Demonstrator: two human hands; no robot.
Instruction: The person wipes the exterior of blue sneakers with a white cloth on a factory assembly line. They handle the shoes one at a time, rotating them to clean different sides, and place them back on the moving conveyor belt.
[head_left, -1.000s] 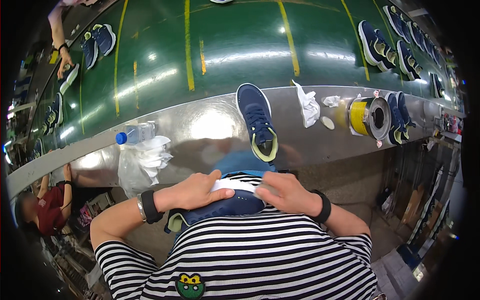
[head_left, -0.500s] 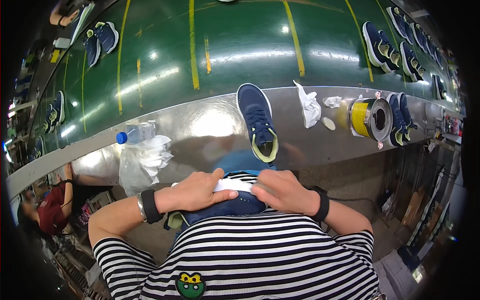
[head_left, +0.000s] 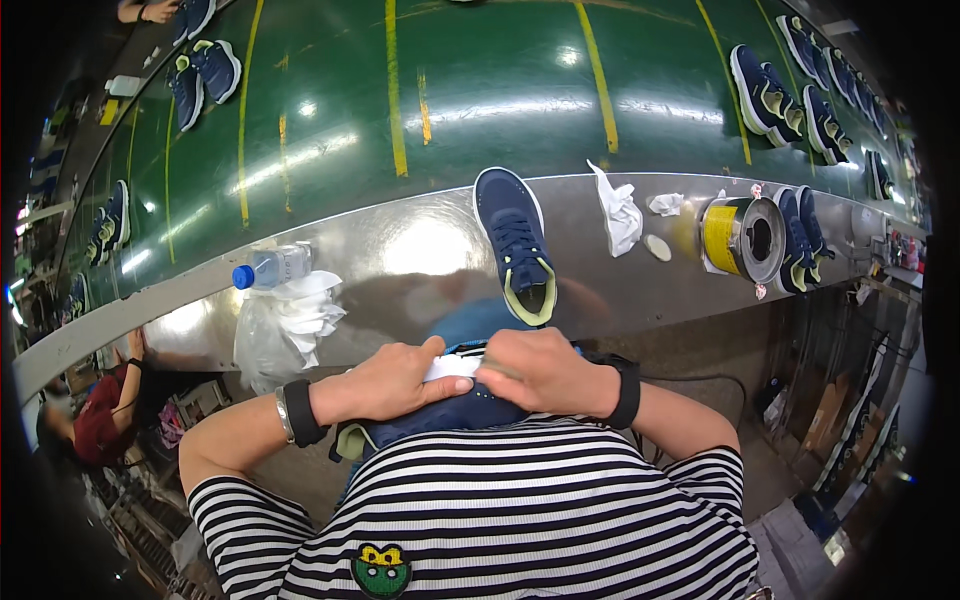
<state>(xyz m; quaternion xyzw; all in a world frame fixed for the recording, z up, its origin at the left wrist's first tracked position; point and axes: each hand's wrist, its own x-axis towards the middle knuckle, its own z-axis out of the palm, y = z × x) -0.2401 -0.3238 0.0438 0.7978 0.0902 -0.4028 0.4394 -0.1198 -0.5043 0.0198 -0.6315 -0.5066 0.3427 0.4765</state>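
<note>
Close to my body, a navy sneaker with a white sole and pale green lining lies on its side, toe to the right. My left hand grips it, with the thumb on the white sole edge. My right hand is closed near the toe, fingers pinched against the sole edge. Something small and thin may be in those fingers, but I cannot make it out. A matching navy sneaker stands on the metal ledge ahead, toe pointing away.
White tissue, a small pale pad and a metal can with a yellow label lie right on the ledge. A blue-capped bottle and a plastic bag are left. Beyond runs a green conveyor with several sneakers.
My right hand has slid left along the sole, closer to my left hand. The conveyor's yellow lines and the shoes on it have shifted slightly right. My left hand keeps its grip.
</note>
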